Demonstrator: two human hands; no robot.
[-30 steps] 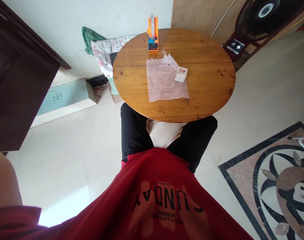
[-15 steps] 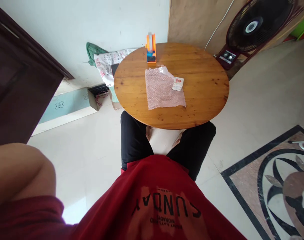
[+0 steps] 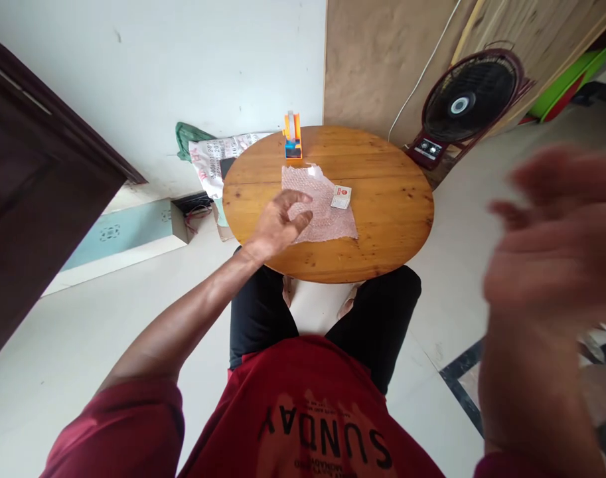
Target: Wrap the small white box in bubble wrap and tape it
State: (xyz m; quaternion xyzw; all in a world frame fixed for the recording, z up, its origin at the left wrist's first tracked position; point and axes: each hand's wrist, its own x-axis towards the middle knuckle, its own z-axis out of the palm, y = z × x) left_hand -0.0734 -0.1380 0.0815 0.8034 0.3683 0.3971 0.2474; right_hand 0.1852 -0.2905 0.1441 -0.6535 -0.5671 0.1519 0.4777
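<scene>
My left hand (image 3: 283,224) reaches over the near left part of a sheet of bubble wrap (image 3: 322,206), thumb and fingers apart, holding nothing. Whether it touches the plastic I cannot tell. On the wrap's right side lies a small white card or packet (image 3: 341,196) with a red mark. An orange and blue tape dispenser (image 3: 293,136) stands behind the wrap, near the far edge. Close to the camera at the right, my right hand (image 3: 556,239) is raised and smeared by motion; its fingers are hard to make out.
The round wooden table (image 3: 392,219) stands over my knees. Beyond its right edge is a dark fan (image 3: 462,105), with a white cable (image 3: 422,79) on the wall panel. Printed sacks (image 3: 208,162) lean at the left, near a pale blue box (image 3: 118,229).
Both my hands have come into view, the left over the bubble wrap and the right raised at the right side. The camera has tilted up slightly. The things on the table have not moved.
</scene>
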